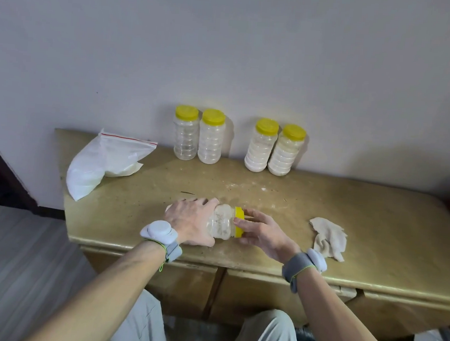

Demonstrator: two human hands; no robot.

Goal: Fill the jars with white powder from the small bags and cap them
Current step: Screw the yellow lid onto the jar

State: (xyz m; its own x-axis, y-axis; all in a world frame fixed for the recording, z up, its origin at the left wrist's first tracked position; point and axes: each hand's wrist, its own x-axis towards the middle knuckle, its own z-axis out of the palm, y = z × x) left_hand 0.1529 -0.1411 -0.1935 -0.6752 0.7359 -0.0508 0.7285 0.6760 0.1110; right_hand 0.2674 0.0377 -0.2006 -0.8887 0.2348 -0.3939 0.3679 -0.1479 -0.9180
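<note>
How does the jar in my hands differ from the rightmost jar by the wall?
The held jar lies on its side, nearly empty; the rightmost jar stands upright, mostly full of white powder. The left hand grips the held jar, the right hand its cap; no hand touches the rightmost jar. Both are clear, ribbed, yellow-capped.
</note>
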